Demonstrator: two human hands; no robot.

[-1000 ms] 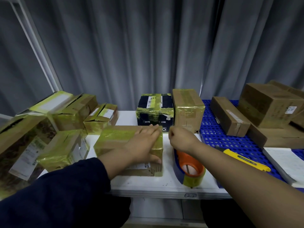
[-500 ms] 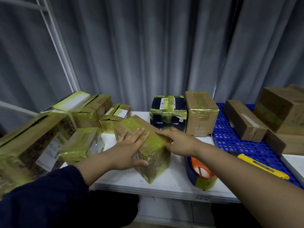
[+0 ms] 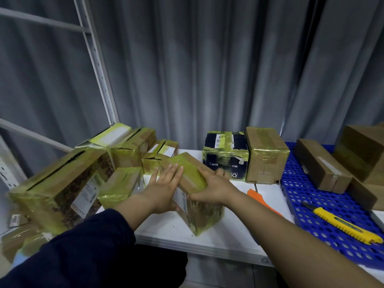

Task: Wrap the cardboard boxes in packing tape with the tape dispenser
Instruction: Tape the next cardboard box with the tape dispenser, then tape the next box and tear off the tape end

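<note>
A tape-wrapped cardboard box [image 3: 193, 177] stands tilted on one corner on the white table [image 3: 207, 235]. My left hand [image 3: 164, 183] lies flat against its left face, fingers spread. My right hand [image 3: 212, 188] grips its right side, thumb on the near face. The tape dispenser [image 3: 264, 202], orange, shows only partly behind my right forearm.
Several tape-wrapped boxes [image 3: 60, 188] crowd the left side. A dark box [image 3: 225, 154] and a taped brown box [image 3: 266, 154] stand at the back. Plain brown boxes [image 3: 322, 165] sit on a blue perforated mat [image 3: 311, 206] at right, with a yellow utility knife [image 3: 345, 225].
The box lay flat under my left hand; both hands have since taken it, tipped it up and turned it. My right hand left the tape dispenser.
</note>
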